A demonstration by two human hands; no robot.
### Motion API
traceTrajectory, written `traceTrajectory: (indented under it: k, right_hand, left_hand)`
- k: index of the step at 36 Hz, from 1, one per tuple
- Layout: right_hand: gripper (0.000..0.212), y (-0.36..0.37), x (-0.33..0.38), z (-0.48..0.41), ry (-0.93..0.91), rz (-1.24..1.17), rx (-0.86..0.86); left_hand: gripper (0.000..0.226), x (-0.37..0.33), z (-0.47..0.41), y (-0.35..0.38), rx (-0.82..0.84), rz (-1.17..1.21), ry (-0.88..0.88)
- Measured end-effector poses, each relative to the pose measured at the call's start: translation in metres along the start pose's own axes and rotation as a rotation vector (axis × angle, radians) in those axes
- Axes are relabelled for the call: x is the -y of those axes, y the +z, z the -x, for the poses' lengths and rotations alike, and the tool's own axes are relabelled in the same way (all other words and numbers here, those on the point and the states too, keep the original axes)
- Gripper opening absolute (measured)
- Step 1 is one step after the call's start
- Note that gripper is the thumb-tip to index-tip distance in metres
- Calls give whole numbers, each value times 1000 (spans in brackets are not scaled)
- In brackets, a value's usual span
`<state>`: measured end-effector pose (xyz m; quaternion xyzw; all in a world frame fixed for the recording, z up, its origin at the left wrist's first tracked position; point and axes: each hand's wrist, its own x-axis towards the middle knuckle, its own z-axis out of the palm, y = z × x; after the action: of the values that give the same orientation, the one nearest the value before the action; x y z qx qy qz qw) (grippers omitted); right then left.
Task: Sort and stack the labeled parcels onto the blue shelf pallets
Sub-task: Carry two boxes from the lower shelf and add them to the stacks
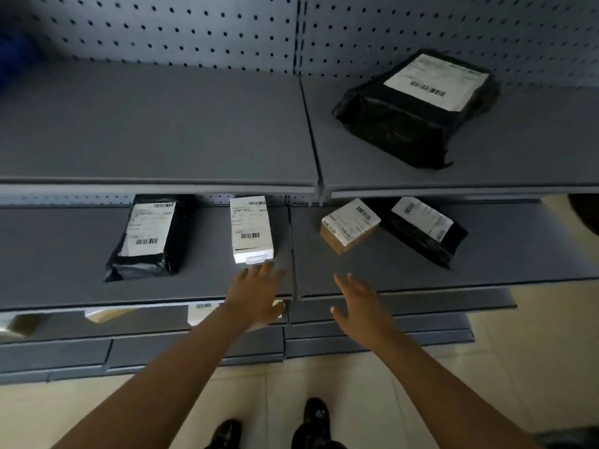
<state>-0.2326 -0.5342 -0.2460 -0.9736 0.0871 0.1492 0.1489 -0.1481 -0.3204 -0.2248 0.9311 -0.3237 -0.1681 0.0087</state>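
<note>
Both my hands reach out over the front of the middle shelf (389, 270), fingers straight, holding nothing. My left hand (259, 293) is just below a white labeled box (251, 230). My right hand (359, 306) hovers in front of a small brown cardboard box (348, 226). A black labeled bag (147, 238) lies left of the white box. Another black bag (424, 230) lies right of the brown box. A large black bag with a white label (418, 105) sits on the top shelf (162, 124) section at right.
A perforated grey back panel (194, 27) rises behind the shelves. Lower shelves (146, 322) hold more pale parcels, partly hidden, one with a barcode label (202, 311). Beige floor tiles and my dark shoes (316, 419) are below.
</note>
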Motion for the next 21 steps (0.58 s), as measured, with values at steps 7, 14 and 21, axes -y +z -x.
traceTrajectory:
  k: [7,14,21]
  right_hand:
    - [69,-4,-19,-64,-66,106,-22]
    - [80,-12,-36,-143,-59,302,-70]
    - [87,-11,-32,-190,-87,252,22]
  left_hand:
    - [78,-17,-11,39,68,47,-172]
    - [80,-15,-15,60,11,136,-357]
    - [79,-10,-19,73,-13,155,-433]
